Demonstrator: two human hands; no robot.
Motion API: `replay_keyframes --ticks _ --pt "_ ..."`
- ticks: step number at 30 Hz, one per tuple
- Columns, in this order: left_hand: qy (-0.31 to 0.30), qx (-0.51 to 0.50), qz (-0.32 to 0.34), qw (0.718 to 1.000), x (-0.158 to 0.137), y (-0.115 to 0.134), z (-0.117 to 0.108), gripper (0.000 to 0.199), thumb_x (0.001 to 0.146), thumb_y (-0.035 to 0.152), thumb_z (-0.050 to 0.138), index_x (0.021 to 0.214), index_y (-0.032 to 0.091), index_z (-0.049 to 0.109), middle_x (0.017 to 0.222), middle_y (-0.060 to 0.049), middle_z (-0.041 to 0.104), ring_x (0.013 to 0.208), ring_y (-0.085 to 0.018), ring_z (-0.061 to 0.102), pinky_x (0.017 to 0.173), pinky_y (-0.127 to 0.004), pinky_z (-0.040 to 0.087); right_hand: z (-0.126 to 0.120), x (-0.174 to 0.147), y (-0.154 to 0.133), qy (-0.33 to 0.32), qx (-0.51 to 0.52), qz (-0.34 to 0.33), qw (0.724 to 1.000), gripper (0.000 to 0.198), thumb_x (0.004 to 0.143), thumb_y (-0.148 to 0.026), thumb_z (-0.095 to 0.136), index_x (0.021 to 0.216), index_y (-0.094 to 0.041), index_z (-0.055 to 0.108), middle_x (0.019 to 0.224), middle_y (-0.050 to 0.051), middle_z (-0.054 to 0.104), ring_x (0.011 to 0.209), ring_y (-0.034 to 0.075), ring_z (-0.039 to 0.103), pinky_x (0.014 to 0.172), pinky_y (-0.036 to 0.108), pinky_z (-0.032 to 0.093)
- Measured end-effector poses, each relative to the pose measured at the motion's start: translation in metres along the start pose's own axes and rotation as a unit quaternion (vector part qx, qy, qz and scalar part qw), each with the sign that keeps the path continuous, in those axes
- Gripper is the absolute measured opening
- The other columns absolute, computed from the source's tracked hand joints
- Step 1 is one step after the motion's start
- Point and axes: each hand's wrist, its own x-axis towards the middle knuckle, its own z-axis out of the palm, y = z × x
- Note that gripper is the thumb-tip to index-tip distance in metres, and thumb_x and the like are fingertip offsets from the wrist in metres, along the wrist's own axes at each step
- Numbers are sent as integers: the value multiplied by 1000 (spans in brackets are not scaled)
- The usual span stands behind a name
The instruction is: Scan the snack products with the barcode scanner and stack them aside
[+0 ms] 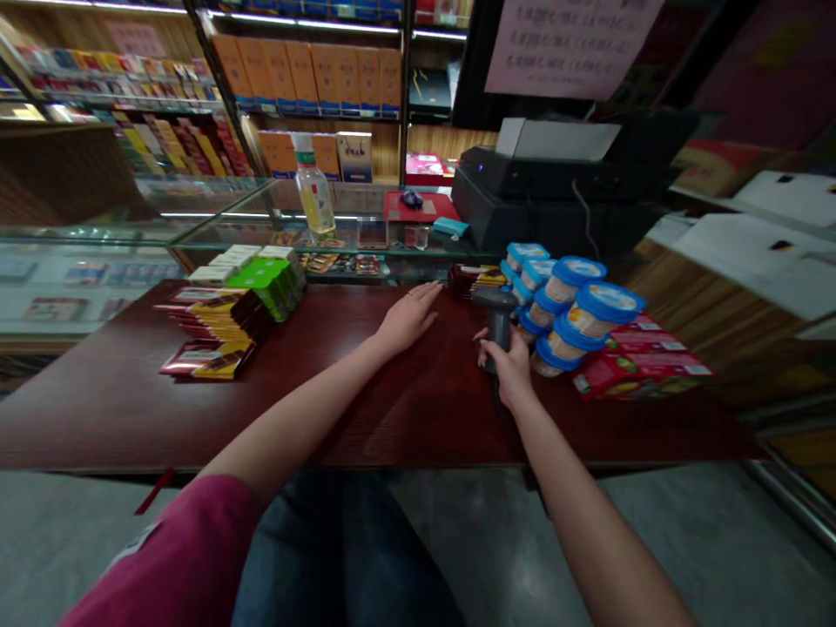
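Note:
My right hand (511,364) is wrapped round the handle of a dark barcode scanner (498,313), its cord running down over the table edge. My left hand (408,320) lies flat on the dark red table (392,409), fingers stretched toward a small stack of brown and yellow packets (480,279). Right of the scanner stand stacked tubs with blue lids (575,305). Red boxes (643,357) lie beyond them. On the left, brown and yellow packets (212,326) are piled in staggered layers beside green packs (267,283) and whitish boxes (228,261).
Behind the table runs a glass display counter (222,213) carrying a bottle of yellowish liquid (314,192), a phone (372,232) and a red mat (428,207). Black till equipment (542,205) stands at the back right. Shelves of orange boxes (320,78) line the wall.

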Motion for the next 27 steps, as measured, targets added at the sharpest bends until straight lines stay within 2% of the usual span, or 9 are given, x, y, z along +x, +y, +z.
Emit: replay_keyframes --ticks 5,8,10,13,15,18,21,24,27 --pt "2 38 1 999 84 3 35 62 93 9 63 154 11 52 163 -18 51 154 -27 46 130 -45 35 5 3 5 9 -2 -15 1000 31 70 -24 72 97 -24 59 81 -5 67 44 8 50 41 24 44" --pt "-19 52 -20 998 106 4 48 59 91 6 66 149 13 60 159 -16 56 149 -27 52 128 -42 38 3 5 5 20 4 -23 1000 27 71 -23 69 95 -23 59 79 -4 65 44 8 50 42 25 45" --pt "-1 53 -49 997 110 5 52 51 92 6 65 141 19 68 151 -12 65 141 -27 59 122 -41 44 2 6 5 25 -1 -31 999 24 71 -22 68 94 -23 59 79 -4 65 46 8 50 43 25 47" --pt "50 52 -93 993 100 8 51 37 97 14 62 129 24 77 134 -10 76 125 -29 68 109 -40 52 2 5 5 26 -2 -39 999 25 72 -22 68 94 -24 59 79 -4 65 47 8 51 43 24 47" --pt "83 31 -101 991 85 9 46 34 101 21 60 130 26 78 127 -9 79 118 -29 71 104 -38 54 3 3 4 14 10 -33 999 27 71 -22 69 96 -24 59 79 -5 66 45 8 51 42 24 46" --pt "165 -60 -132 976 53 4 36 33 103 28 59 130 26 77 125 -7 80 113 -26 74 103 -34 54 5 -1 -2 -22 29 -9 999 26 71 -23 71 94 -24 59 80 -4 67 45 8 52 42 24 47" --pt "213 -180 -204 938 21 -7 29 29 99 33 66 121 20 82 116 -8 82 109 -26 76 99 -33 57 7 -6 -8 -75 49 28 996 23 74 -29 75 90 -23 61 77 -3 67 43 8 50 41 24 46" --pt "201 -305 -267 892 0 -18 30 34 93 40 73 115 16 83 106 -9 84 97 -26 79 89 -35 62 9 -11 -11 -128 40 55 989 27 75 -37 79 89 -22 62 71 -3 66 41 8 49 38 25 44" --pt "202 -396 -301 844 -8 -22 34 43 89 46 76 116 14 82 102 -10 84 85 -23 79 80 -34 64 11 -14 -11 -156 -4 56 986 30 74 -38 84 88 -21 64 67 -4 64 41 9 49 38 25 44"
